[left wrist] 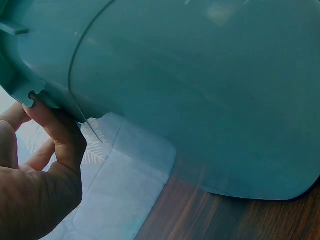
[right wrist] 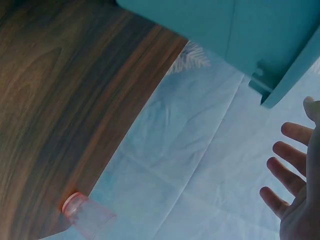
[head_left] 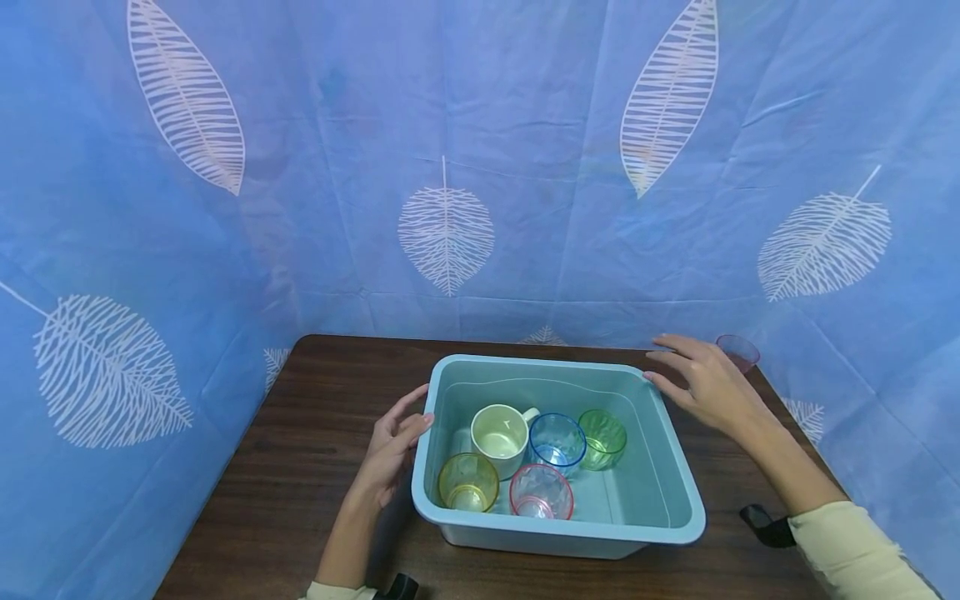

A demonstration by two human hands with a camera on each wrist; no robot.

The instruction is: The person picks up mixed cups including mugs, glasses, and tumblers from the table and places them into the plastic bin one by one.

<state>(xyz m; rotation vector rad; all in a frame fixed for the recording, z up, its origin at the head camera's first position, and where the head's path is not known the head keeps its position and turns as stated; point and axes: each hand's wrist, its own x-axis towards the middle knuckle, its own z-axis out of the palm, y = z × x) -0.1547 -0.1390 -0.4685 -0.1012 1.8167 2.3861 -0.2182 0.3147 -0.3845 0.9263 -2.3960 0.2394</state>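
A light teal plastic basin [head_left: 675, 467] sits on the table and holds several cups. Inside are a pale green mug [head_left: 500, 432] with a handle, a yellow cup [head_left: 468, 482], a blue-rimmed clear cup [head_left: 557, 439], a green cup [head_left: 603, 437] and a red-rimmed clear cup [head_left: 542, 493]. My left hand [head_left: 392, 450] is at the basin's left side, its thumb touching the rim and its fingers loosely bent outside. By the far right corner, my right hand [head_left: 705, 383] is spread with nothing in it; in the right wrist view its fingers [right wrist: 287, 175] stand apart from the rim.
Behind my right hand, a pink-rimmed clear cup [head_left: 738, 352] stands near the dark wooden table's [head_left: 300, 433] right edge. Blue cloth [head_left: 525, 208] with white leaf prints hangs behind and on both sides.
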